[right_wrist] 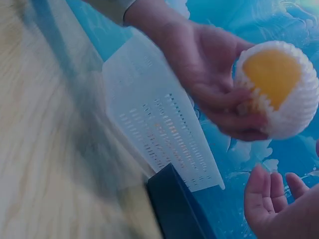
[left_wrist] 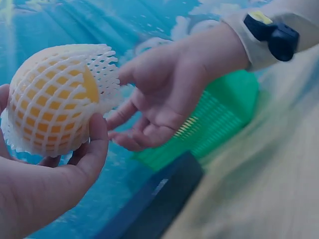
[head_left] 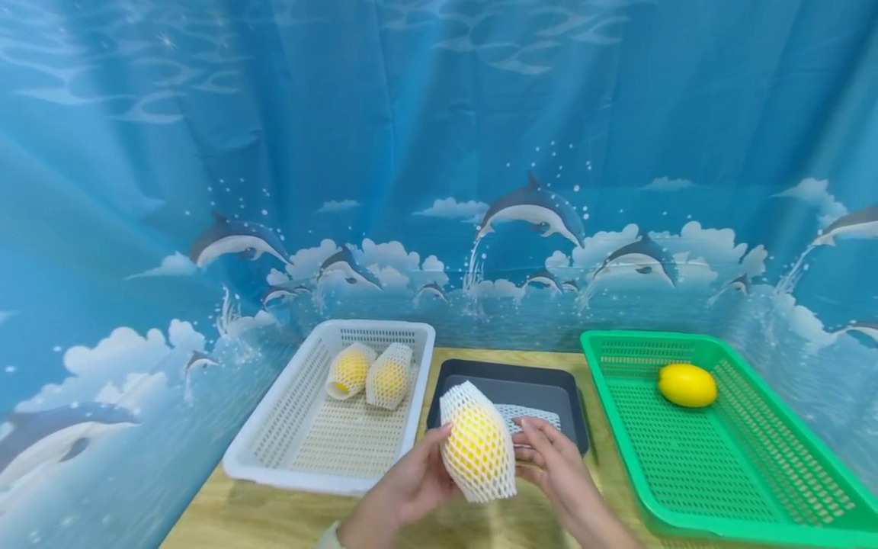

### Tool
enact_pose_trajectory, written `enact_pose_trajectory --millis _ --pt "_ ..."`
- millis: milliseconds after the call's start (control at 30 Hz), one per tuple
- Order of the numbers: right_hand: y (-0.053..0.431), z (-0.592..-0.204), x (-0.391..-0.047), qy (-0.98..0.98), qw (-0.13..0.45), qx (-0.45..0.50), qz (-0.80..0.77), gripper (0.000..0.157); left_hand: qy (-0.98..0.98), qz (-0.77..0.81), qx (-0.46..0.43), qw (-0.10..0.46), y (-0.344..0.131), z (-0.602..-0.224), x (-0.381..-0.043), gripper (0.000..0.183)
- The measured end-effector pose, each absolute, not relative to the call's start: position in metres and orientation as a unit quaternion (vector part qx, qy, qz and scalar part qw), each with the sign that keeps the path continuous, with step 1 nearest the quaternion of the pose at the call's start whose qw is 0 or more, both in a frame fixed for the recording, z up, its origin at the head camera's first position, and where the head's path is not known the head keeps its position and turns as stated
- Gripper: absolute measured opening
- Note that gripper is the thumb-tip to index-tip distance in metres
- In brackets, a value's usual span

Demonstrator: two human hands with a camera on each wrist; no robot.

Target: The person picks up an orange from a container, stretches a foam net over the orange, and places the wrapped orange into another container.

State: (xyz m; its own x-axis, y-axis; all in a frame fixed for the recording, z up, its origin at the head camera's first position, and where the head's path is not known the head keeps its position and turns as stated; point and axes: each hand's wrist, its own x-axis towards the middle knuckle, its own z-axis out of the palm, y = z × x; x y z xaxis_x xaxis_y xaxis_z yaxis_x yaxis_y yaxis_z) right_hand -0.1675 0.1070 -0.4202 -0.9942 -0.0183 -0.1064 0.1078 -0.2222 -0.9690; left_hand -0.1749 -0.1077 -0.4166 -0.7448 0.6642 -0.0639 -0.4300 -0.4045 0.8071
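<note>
A lemon-shaped yellow fruit in a white foam net (head_left: 478, 450) is held up over the table's front. My left hand (head_left: 418, 480) grips it from the left, fingers and thumb round the netting, as the left wrist view (left_wrist: 52, 102) also shows. Close on the fruit's other side is my right hand (head_left: 559, 473), its fingers loosely bent and holding nothing; in the right wrist view this hand (right_wrist: 286, 206) stands apart from the fruit. At the open end of the net (right_wrist: 274, 77), bare yellow skin shows. Behind the hands, a flat white foam net (head_left: 542, 416) lies in a dark tray (head_left: 507, 374).
On the left stands a white basket (head_left: 322, 457) with two netted yellow fruits (head_left: 389, 377). A green basket (head_left: 713, 450) on the right holds one bare yellow fruit (head_left: 687, 385). Wooden tabletop (head_left: 233, 507) lies beneath; a blue dolphin-print curtain (head_left: 425, 152) hangs behind.
</note>
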Motion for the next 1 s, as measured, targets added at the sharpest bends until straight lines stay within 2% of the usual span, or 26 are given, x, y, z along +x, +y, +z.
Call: enact_pose_trajectory --millis 233,467,600,833,1000 --pt "0.078 -0.414 -0.178 0.646 -0.011 -0.009 -0.763 0.039 0.412 0.848 0.160 0.291 -0.142 -0.392 -0.182 0.042" --pt "0.053 -0.416 -0.185 0.725 -0.082 -0.093 -0.677 0.035 0.423 0.871 0.138 0.208 -0.171 -0.371 -0.191 0.044" --pt "0.035 -0.427 -0.187 0.769 -0.116 -0.148 -0.611 0.039 0.405 0.893 0.097 0.170 -0.185 -0.364 -0.199 0.048" --pt "0.003 -0.443 -0.184 0.817 -0.179 -0.275 -0.474 0.055 0.332 0.923 0.103 0.163 -0.218 -0.358 -0.218 0.051" --pt "-0.009 -0.450 -0.183 0.841 -0.225 -0.317 -0.378 0.066 0.299 0.940 0.079 0.146 -0.237 -0.353 -0.231 0.055"
